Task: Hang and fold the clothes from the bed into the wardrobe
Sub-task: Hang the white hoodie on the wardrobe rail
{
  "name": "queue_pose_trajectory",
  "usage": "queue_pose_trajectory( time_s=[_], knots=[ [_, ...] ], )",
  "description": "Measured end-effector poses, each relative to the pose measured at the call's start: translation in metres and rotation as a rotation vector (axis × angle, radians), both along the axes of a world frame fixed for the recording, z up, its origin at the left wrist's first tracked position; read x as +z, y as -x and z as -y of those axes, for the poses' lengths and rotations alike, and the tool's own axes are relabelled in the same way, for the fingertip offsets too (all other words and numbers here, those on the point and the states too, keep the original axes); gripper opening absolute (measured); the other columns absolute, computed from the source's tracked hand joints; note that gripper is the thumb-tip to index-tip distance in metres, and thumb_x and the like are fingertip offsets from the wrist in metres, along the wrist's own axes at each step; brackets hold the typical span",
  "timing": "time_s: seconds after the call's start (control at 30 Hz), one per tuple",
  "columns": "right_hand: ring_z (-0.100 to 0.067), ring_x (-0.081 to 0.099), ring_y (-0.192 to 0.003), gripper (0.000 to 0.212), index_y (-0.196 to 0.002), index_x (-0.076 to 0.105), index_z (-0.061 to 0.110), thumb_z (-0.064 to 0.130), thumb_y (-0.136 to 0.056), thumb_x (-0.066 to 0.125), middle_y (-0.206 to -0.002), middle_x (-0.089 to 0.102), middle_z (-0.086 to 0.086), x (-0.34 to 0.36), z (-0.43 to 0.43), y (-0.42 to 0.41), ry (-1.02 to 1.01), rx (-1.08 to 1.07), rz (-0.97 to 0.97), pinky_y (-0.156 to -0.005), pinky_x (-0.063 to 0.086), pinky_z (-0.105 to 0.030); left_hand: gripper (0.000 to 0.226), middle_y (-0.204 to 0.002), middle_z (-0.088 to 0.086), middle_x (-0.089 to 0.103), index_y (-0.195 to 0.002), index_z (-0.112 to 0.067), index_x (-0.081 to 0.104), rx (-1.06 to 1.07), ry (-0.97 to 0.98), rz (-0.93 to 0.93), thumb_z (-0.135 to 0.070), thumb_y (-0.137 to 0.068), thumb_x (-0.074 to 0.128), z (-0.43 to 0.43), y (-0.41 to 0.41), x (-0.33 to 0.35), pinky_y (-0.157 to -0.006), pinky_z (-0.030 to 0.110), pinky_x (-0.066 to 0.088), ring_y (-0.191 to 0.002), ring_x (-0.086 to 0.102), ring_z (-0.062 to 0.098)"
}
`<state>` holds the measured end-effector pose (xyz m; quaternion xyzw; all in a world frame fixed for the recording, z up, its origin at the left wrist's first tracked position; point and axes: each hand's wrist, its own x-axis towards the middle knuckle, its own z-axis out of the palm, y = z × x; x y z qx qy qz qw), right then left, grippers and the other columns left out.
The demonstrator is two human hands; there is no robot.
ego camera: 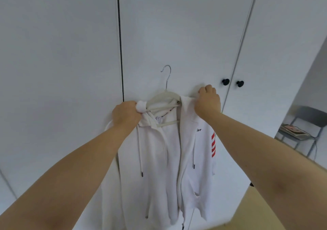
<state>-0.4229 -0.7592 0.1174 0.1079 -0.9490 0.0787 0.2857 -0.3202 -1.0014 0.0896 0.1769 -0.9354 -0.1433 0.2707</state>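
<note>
We hold the white zip hoodie (159,159) up between both hands, close in front of the closed wardrobe doors (177,35). Our left hand (126,114) grips bunched shoulder fabric at one end of the hanger (167,93). Our right hand (208,102) grips the opposite shoulder edge, fingers curled. The hanger hook stands free. Two black knobs (225,81) sit just right of the right hand. Wardrobe contents are hidden. A chair (304,121) stands well apart on the right.
</note>
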Motion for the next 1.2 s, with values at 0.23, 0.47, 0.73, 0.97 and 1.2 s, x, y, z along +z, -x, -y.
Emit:
queue_pose_trajectory(
  time_s=[0.23, 0.47, 0.73, 0.97, 1.2],
  knots=[
    [-0.037, 0.012, -0.141, 0.062, -0.137, 0.031, 0.005, 0.010, -0.079, 0.052, -0.153, 0.012, -0.021, 0.018, -0.052, 0.033, -0.013, -0.276, -0.074, -0.116, 0.009, -0.048, 0.014, -0.098, 0.011, 0.069, -0.092, -0.015, 0.067, -0.006, 0.054, -0.022, -0.023, -0.085, 0.059, -0.025, 0.024, 0.006, -0.068, 0.029, 0.037, -0.095, 0.063, 0.036],
    [-0.035, 0.013, -0.142, 0.068, -0.144, 0.019, 0.001, 0.016, -0.084, 0.048, -0.151, 0.018, -0.021, 0.015, -0.079, 0.050, -0.021, -0.344, -0.005, -0.117, 0.010, -0.048, 0.011, -0.096, 0.006, 0.068, -0.089, -0.020, 0.067, 0.035, 0.064, 0.007, -0.023, -0.086, 0.056, -0.045, 0.031, 0.010, -0.064, 0.029, 0.037, -0.090, 0.063, 0.033],
    [-0.032, 0.035, -0.125, 0.059, -0.134, 0.034, 0.002, 0.013, -0.079, 0.054, -0.133, 0.039, -0.016, 0.026, -0.096, 0.064, -0.134, -0.238, 0.003, -0.106, 0.030, -0.038, 0.009, -0.093, 0.007, 0.068, -0.087, -0.017, 0.066, 0.027, 0.046, 0.000, -0.019, -0.084, 0.057, -0.065, 0.027, 0.004, -0.063, 0.029, 0.035, -0.088, 0.062, 0.033],
    [-0.025, 0.046, -0.107, 0.047, -0.122, 0.038, 0.008, 0.011, -0.079, 0.057, -0.118, 0.045, -0.008, 0.034, -0.112, 0.064, -0.378, -0.222, -0.110, -0.088, 0.037, -0.031, 0.008, -0.087, 0.003, 0.067, -0.085, -0.020, 0.065, 0.045, 0.041, 0.024, -0.018, -0.083, 0.057, -0.066, 0.024, 0.007, -0.061, 0.027, 0.035, -0.070, 0.047, 0.024],
    [-0.027, 0.048, -0.096, 0.062, -0.135, 0.033, 0.011, 0.001, -0.079, 0.057, -0.110, 0.047, -0.012, 0.039, -0.134, 0.052, -0.467, -0.143, -0.188, -0.074, 0.035, -0.030, 0.006, -0.083, 0.002, 0.064, -0.083, -0.020, 0.062, 0.026, 0.069, 0.060, -0.017, -0.082, 0.057, -0.068, 0.022, 0.008, -0.058, 0.027, 0.034, -0.068, 0.048, 0.023]
  ],
)
